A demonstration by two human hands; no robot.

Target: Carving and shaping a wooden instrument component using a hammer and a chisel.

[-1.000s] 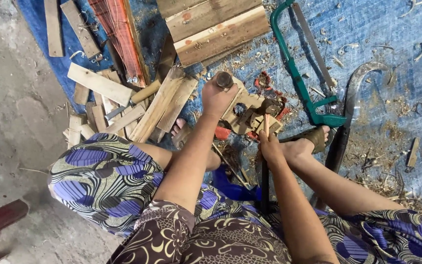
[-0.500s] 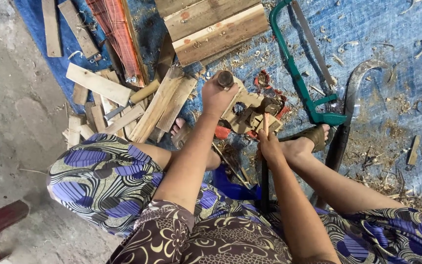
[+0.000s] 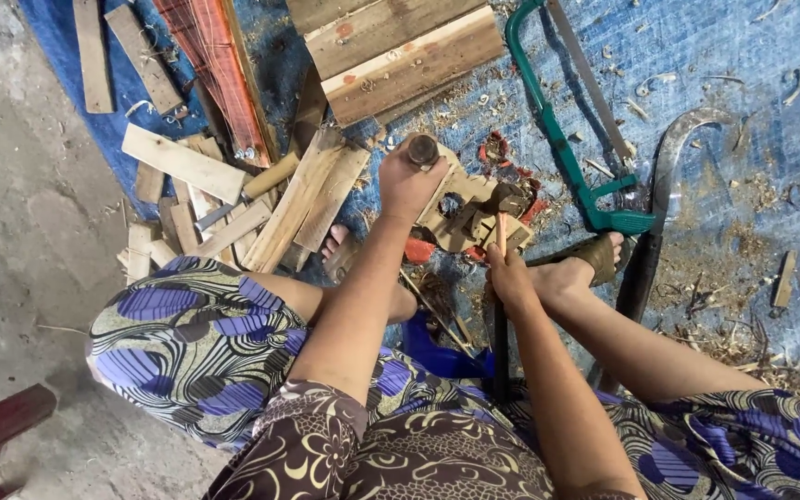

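The left hand (image 3: 406,185) grips a short round wooden mallet (image 3: 421,150), fingers wrapped tight, raised just above the flat carved wood piece (image 3: 460,199) lying on the blue tarp (image 3: 696,56). The right hand (image 3: 509,276) is closed around a thin chisel (image 3: 501,233), held upright with its tip on the near edge of that piece. Compared with a second ago both hands sit in nearly the same place, so the striking stance holds. A green hacksaw (image 3: 557,148) lies to the right; wood offcuts (image 3: 182,162) lie left.
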